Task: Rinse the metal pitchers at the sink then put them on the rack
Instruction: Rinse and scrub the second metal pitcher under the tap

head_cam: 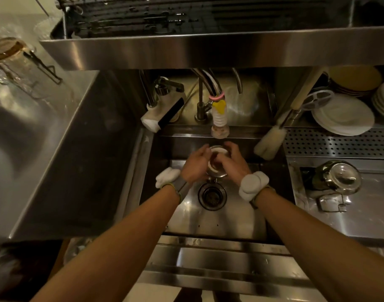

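- Over the sink drain (211,195), directly below the tap nozzle (219,127), the metal pitcher (218,151) is held between both hands, clear of the floor of the sink (230,223).
- The left hand (195,165) grips its left flank with curled fingers. The right hand (233,163) wraps the right flank, fingers bent near the rim.
- Its long axis looks roughly upright, mouth toward the nozzle, and neither hand is clearly nearer.
- The drying rack (186,16) lies above and beyond the tap, so the next move is probably a lift up and away from the body.
- The hands hide most of the pitcher's wall, and any handle or spout.
- Whether water is running cannot be told.
- The rack's far part is cut off at the top edge.
- A shiny lidded vessel (337,177) on the right worktop (361,214) is too dim to name.
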### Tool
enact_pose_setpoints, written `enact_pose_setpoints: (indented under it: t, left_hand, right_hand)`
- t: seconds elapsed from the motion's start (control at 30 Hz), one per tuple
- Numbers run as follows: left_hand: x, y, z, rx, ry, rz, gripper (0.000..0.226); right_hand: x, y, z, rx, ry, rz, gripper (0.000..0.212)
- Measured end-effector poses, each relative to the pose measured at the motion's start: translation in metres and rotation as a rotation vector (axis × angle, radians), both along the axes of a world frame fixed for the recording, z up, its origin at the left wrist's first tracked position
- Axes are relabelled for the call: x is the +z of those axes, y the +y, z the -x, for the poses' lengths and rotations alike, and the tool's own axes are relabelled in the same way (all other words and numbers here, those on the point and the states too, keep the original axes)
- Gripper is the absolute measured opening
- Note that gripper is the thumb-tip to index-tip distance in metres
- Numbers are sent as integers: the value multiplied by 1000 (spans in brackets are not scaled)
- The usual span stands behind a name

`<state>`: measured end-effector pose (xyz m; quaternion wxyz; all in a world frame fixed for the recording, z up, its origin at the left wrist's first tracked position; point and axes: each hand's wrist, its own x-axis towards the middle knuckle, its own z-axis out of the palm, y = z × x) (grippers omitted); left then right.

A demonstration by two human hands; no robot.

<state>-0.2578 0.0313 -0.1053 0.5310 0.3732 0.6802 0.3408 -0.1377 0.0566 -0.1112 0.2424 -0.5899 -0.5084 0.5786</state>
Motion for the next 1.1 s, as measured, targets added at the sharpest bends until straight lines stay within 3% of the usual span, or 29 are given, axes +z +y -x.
enact_pose_setpoints:
  t: [0.1,0.2,0.3,0.37,0.53,0.6,0.67,0.73,0.87,0.93,1.03,1.1]
  left_hand:
    - [-3,7,-3,111,-19,-98,39]
    - [-39,-11,-14,126,-38,152,43]
    - [-54,-41,-19,21,-53,374,47]
    - [-39,-31,-16,15,-28,242,44]
    - [-3,17,-12,120,205,-145,44]
    - [-22,-3,-19,84,177,-4,45]
    - [-41,-31,-24,3,91,292,46]
    - [-45,-33,-23,-18,42,336,46]
    - [-28,-4,-16,124,45,36,47]
    - [-28,-6,-12,88,17,98,54]
    - [-28,-21,-4,55,-122,348,61]
    - [-18,-22,2,64,-168,355,62]
  right_hand:
    - [0,9,5,-46,74,-130,49]
    - [-37,-15,6,-42,44,4,37]
    - [-53,-38,1,103,-90,167,26]
    - [-41,-24,2,107,-117,117,32]
    - [-9,10,15,-100,89,-214,45]
    - [-28,-12,12,-129,111,-39,40]
    - [-47,-37,8,-46,20,180,27]
    - [-52,-39,5,-32,-29,172,22]
    - [-34,-13,8,-137,19,-42,49]
    - [-28,-15,9,-95,-11,31,50]
    - [-23,-27,2,53,-132,144,52]
    - [-16,-33,-1,143,-196,63,76]
